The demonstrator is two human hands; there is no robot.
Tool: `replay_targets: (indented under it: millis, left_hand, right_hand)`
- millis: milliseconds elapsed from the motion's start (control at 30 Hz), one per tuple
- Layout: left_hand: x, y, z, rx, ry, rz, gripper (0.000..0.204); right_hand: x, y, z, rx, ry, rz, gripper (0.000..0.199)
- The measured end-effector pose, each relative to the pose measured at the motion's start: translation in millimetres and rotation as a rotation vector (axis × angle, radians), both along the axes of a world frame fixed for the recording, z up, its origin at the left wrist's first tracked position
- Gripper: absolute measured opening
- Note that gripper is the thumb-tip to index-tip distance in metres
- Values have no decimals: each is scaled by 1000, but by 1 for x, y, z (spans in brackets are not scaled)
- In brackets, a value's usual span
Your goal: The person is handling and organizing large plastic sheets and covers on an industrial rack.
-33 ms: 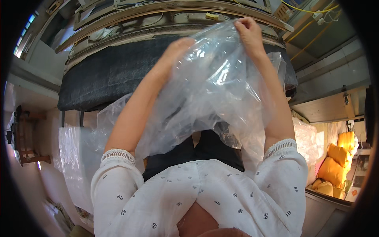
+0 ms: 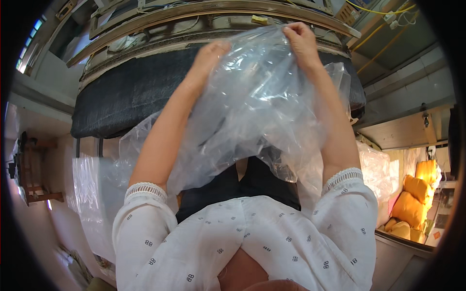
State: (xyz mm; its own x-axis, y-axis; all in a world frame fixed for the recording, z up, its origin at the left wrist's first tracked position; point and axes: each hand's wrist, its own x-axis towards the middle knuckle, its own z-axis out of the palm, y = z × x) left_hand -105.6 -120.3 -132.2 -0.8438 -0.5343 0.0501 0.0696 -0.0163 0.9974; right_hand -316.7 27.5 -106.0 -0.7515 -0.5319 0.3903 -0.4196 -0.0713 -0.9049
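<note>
A large, clear plastic bag or sheet [image 2: 262, 92] hangs between my raised hands and drapes down toward my lap in shiny folds. My left hand [image 2: 211, 52] grips its upper left edge, slightly smeared by motion. At the upper right, my right hand [image 2: 301, 41] pinches the top edge between thumb and fingers. Behind the plastic stretches a long, dark padded roll [image 2: 136, 89] covered in cloth, partly hidden by the plastic and my arms. More clear plastic [image 2: 92, 194] hangs down at the left.
Beyond the roll runs a long wooden rail [image 2: 184, 10] with a small yellow object [image 2: 259, 20] beside it. Yellow cables [image 2: 374, 35] cross the upper right. Wrapped plastic bundles [image 2: 376, 167] and orange-yellow bundles [image 2: 410, 208] lie at the right, below a wooden board [image 2: 400, 131].
My left hand has shifted slightly left and up, my right hand slightly left. The plastic between them has moved and its folds have changed.
</note>
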Motion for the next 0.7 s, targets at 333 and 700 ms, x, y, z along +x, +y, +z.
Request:
replay_targets:
  millis: [333, 700]
  left_hand:
    - [-31, -39, -3, -705, -346, 555, 32]
    - [-43, -47, -1, -805, -411, 579, 34]
  right_hand:
    - [-1, -48, -55, 32, 201, -367, 13]
    - [-3, -53, -51, 267, 301, -624, 37]
